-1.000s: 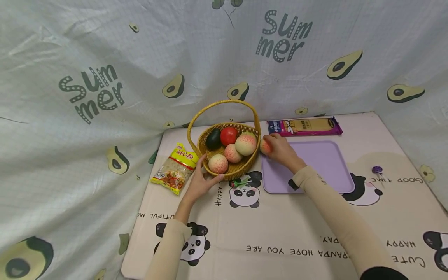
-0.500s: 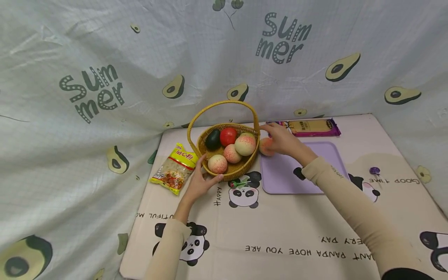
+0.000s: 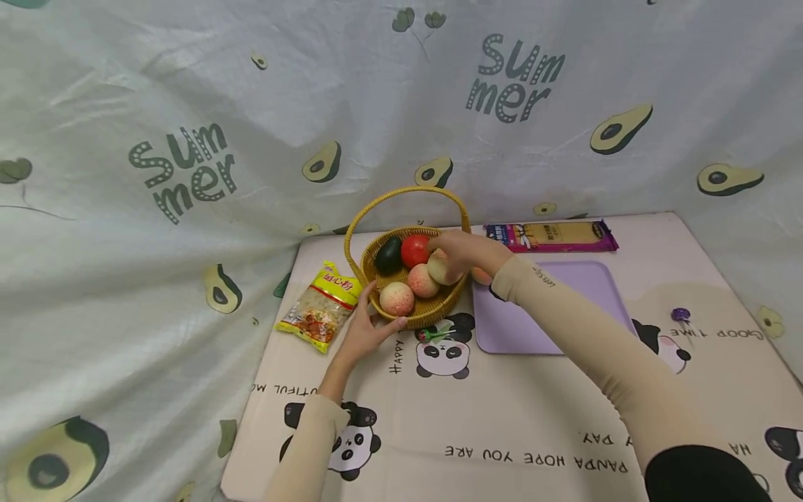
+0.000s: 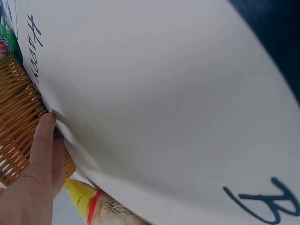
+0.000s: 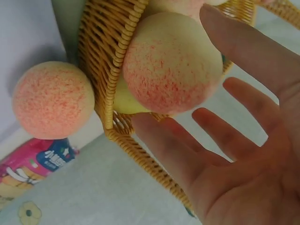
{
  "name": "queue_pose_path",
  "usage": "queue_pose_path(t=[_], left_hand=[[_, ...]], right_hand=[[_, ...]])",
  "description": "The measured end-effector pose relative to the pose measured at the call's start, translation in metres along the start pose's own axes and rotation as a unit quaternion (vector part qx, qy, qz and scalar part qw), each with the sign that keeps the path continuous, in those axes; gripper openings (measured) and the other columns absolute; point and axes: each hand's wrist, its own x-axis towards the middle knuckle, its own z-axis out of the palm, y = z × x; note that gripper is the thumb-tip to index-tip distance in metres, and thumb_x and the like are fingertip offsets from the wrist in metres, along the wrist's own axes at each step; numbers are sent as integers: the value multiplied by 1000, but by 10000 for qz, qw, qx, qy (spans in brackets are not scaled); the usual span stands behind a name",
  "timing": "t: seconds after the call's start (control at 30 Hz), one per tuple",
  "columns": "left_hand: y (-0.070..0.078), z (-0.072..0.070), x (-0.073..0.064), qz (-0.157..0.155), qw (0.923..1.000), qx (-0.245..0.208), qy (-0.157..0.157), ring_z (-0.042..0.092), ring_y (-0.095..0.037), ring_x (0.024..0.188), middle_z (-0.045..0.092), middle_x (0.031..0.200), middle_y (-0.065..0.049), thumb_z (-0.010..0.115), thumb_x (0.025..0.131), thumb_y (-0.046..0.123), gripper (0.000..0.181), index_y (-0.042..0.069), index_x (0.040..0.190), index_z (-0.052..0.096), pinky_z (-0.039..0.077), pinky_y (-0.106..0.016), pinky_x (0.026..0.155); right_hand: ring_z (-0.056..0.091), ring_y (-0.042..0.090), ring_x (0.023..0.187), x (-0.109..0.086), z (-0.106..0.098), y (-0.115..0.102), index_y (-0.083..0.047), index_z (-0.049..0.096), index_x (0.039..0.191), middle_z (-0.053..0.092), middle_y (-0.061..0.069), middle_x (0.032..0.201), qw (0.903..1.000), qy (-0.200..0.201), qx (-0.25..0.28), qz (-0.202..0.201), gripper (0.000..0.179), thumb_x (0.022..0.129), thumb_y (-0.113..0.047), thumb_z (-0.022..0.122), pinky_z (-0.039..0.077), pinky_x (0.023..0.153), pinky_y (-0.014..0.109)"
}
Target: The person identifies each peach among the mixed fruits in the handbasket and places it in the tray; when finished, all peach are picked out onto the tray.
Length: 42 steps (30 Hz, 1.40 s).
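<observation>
A yellow wicker basket (image 3: 433,317) holds a dark green avocado-like fruit (image 3: 388,256), a red tomato-like fruit (image 3: 414,249) and several peaches. My left hand (image 3: 366,335) touches the basket's outer front-left wall; in the left wrist view its straight fingers (image 4: 43,140) lie along the wicker. My right hand (image 3: 461,249) is over the basket's right side. In the right wrist view its spread fingers and thumb stand around the largest peach (image 5: 173,63), which still sits in the basket. Another peach (image 5: 53,100) lies just outside the basket's right wall, partly covered in the head view.
Right of the basket lies a lilac tray (image 3: 583,307). Behind it is a purple-and-gold noodle packet (image 3: 558,237). A yellow pasta bag (image 3: 320,307) lies at the left. A green lollipop (image 3: 429,335) is in front of the basket, a purple one (image 3: 680,315) at the far right.
My right hand has let go of the peach beside the basket and moved left, over the peach at the basket's right side. The left hand stays at the basket.
</observation>
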Motion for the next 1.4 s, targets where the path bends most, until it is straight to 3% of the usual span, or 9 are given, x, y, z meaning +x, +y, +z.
queue_pose_path(t=[0.17,0.4,0.6,0.77,1.07,1.23,1.4], left_hand=[[1,6,3,39,10000,16,-27,37,-44,152,18,173,-7,84,86,46,107,34,165,13,38,-57,122],[4,9,4,14,10000,-2,-61,38,-44,151,17,173,-9,84,87,45,107,31,166,13,39,-57,122],[4,11,1,-58,9999,-53,-106,37,-45,152,16,173,-8,84,87,45,107,33,166,12,37,-58,122],[3,10,1,-31,9999,-40,-105,39,-46,150,16,173,-9,83,87,44,108,29,166,12,38,-58,122],[-1,3,3,18,10000,-28,-54,43,-47,147,18,172,-9,84,86,48,109,28,166,13,41,-58,120],[-2,2,2,-23,10000,-86,-36,43,-47,147,17,173,-8,85,85,48,109,31,166,13,40,-57,121],[-3,1,1,-56,10000,-74,-14,43,-46,148,17,173,-9,85,85,46,108,37,165,13,39,-56,122]], right_hand=[[54,32,127,4,5,1,-11,58,147,60,14,144,9988,-279,-186,359,72,81,-3,85,48,114,52],[56,31,117,6,9,5,-7,63,140,65,15,134,9992,-157,-319,202,65,79,5,82,52,110,49],[56,29,113,5,10,6,-7,65,138,67,14,132,9993,-95,-341,94,63,79,4,83,54,105,47],[57,30,108,0,2,6,-8,66,136,68,14,128,9991,133,-344,-224,62,78,0,85,56,98,46],[53,28,95,-23,-28,10,-7,66,134,69,15,118,9977,498,-28,-469,60,77,-3,85,52,83,41],[56,30,98,-40,-38,27,-7,66,133,69,16,117,9949,867,301,-421,61,76,-7,86,52,89,45],[58,34,108,-61,-46,45,-7,66,130,68,18,122,9923,1187,261,-236,59,76,-11,89,51,96,52]])
